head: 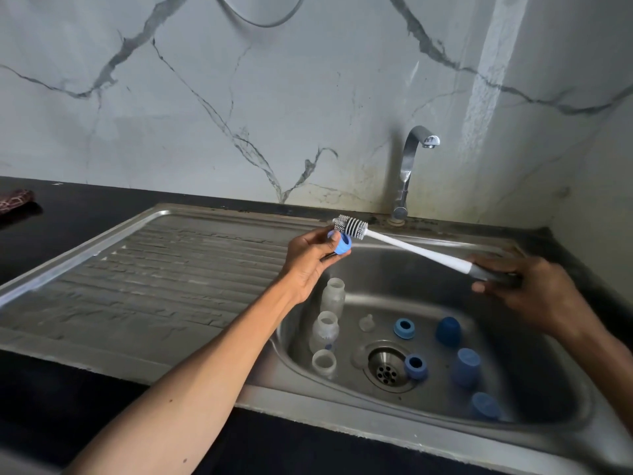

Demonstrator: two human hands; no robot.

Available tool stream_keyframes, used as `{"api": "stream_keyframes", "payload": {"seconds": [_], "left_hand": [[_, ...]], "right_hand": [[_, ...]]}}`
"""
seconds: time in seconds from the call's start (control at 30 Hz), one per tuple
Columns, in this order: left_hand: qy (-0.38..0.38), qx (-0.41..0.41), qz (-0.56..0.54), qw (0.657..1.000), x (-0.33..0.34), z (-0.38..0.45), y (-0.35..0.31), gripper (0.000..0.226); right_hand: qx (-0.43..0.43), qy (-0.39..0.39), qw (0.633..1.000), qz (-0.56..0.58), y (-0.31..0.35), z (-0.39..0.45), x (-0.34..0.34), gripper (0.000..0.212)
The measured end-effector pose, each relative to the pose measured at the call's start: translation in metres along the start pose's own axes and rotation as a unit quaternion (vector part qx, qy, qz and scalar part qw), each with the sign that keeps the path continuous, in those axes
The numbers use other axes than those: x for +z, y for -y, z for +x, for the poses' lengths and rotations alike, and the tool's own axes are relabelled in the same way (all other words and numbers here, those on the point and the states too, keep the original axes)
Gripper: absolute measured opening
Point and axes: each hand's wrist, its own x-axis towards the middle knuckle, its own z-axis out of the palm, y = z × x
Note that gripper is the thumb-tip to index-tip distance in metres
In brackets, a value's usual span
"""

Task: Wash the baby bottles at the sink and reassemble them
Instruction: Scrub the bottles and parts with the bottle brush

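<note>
Your left hand pinches a blue ring over the sink. Your right hand grips the brush handle, bristles just above the ring. Three bottles stand in the basin.

The wall was pale grey marble with dark grey veins. The counter was black, and the sink and tap were bare silver steel. The brush had a white shaft, grey-and-white bristles and a dark grey handle. The ring in the left hand was mid blue. In the basin, the bottles were cloudy clear, two more rings blue, and the caps ranged from deep to lighter blue. A cloth at far left bore a dark red and cream pattern.
</note>
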Motion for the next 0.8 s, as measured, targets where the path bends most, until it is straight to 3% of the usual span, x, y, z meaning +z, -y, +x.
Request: {"api": "stream_keyframes", "payload": {"seconds": [0.17, 0.3, 0.43, 0.73, 0.8], "left_hand": [[0.03, 0.03, 0.096, 0.994, 0.002, -0.005, 0.004, 0.011], [-0.016, 0.035, 0.065, 0.997, -0.004, -0.002, -0.003, 0.024], [0.026, 0.02, 0.068, 0.997, 0.003, -0.008, 0.002, 0.035], [-0.063, 0.004, -0.055, 0.996, 0.002, -0.005, -0.005, 0.001], [-0.07, 0.0, -0.071, 0.995, 0.004, -0.006, -0.007, 0.005]], "right_hand": [[-0.015, 0.005, 1.0, -0.003, 0.004, -0.003, 0.005, 0.049], [0.007, -0.002, 1.0, -0.012, 0.003, -0.001, -0.001, 0.046], [0.007, 0.012, 1.0, -0.012, 0.005, -0.004, 0.001, 0.049], [-0.006, 0.021, 0.999, -0.025, 0.014, -0.009, 0.002, 0.052], [-0.005, 0.012, 1.0, -0.025, 0.015, -0.009, 0.0, 0.051]]}}
